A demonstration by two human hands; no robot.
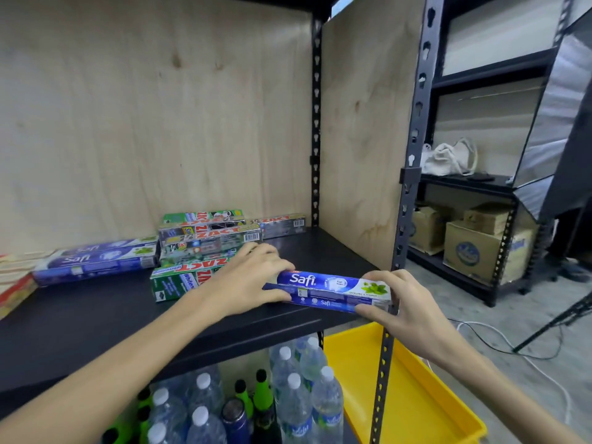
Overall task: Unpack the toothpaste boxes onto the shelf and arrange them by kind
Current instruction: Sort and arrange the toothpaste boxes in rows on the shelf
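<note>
A blue Safi toothpaste box (333, 291) lies lengthwise near the front right corner of the black shelf (96, 318). My left hand (253, 278) grips its left end and my right hand (397, 299) grips its right end. Two more blue Safi boxes (96, 259) lie stacked at the shelf's left. Several Zact boxes (208, 241), green and silver, are piled in the middle behind my left hand, one green box (179, 282) at the front of the pile.
A yellow tray (416, 395) sits below the shelf's right front corner. Water bottles (298, 389) and dark bottles fill the lower shelf. A black upright post (413, 155) bounds the shelf's right side. Red-yellow packs (12, 290) lie at the far left. Cardboard cartons (474, 248) stand on the neighbouring rack.
</note>
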